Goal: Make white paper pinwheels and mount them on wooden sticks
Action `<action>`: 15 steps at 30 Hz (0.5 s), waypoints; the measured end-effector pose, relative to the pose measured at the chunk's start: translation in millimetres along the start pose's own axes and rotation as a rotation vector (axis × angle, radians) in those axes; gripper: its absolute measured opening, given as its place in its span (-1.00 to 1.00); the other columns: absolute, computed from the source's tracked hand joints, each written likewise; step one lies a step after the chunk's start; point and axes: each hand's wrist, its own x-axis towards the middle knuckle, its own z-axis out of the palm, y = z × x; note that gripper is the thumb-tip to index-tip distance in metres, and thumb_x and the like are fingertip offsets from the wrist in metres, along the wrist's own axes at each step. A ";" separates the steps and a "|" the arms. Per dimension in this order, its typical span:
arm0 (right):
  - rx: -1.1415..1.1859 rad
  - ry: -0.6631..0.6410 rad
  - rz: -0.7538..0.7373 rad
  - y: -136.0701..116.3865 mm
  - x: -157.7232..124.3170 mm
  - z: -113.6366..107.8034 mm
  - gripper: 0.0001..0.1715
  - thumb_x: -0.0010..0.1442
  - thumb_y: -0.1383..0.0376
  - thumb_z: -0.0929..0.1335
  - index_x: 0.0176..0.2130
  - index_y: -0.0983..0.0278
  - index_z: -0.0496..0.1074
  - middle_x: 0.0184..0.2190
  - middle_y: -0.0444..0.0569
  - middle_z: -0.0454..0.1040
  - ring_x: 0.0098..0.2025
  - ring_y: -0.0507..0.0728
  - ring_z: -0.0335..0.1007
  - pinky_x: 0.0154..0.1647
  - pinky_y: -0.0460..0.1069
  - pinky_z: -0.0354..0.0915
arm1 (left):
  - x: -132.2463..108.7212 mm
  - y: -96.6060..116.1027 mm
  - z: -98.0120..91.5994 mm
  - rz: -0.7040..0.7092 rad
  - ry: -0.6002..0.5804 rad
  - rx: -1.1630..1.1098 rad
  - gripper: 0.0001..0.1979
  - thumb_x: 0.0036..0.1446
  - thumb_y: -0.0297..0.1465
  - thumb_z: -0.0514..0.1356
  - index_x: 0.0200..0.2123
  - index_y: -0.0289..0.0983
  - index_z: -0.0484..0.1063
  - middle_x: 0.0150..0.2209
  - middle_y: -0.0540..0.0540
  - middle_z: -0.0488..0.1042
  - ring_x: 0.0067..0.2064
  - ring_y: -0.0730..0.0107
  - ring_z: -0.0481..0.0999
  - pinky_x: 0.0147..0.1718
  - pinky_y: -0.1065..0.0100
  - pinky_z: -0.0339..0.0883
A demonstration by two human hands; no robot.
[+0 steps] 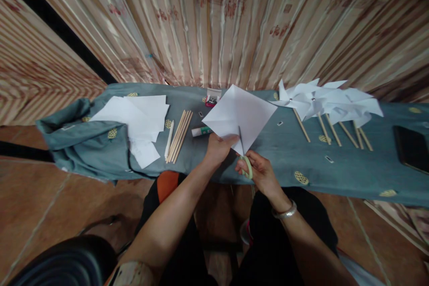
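A square white sheet of paper [246,111] is held corner-down over the cloth, with fold lines running across it. My left hand [219,147] pinches its lower left edge, thumb on top. In my right hand [259,167] is a pair of scissors [248,167] with light green handles, fingers through the loops. Its blades lie along the sheet from the bottom corner toward the middle. Partly behind the paper's left corner lies a glue stick [201,131], white and green. A small red box of pins [212,98] sits just beyond it.
Several wooden sticks [180,136] lie left of the glue stick, next to a white pencil-like stick [169,139]. White paper sheets [144,116] are piled further left. Several paper pinwheels [345,98] on sticks lie at right, near a dark phone-like object [410,148]. A patterned curtain [214,22] hangs behind.
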 end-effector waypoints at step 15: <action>0.023 0.016 0.042 -1.4 1.3 0.8 -0.48 -0.10 -0.12 0.48 -0.39 0.23 0.38 -0.59 -0.15 0.45 -0.56 0.01 0.33 -0.52 -0.08 0.28 | -0.2 -1.6 -0.5 0.016 -0.009 -0.012 -0.86 -0.29 -0.44 0.32 -0.59 -0.33 0.42 -0.60 0.01 0.43 -0.54 0.46 0.35 -0.49 0.40 0.22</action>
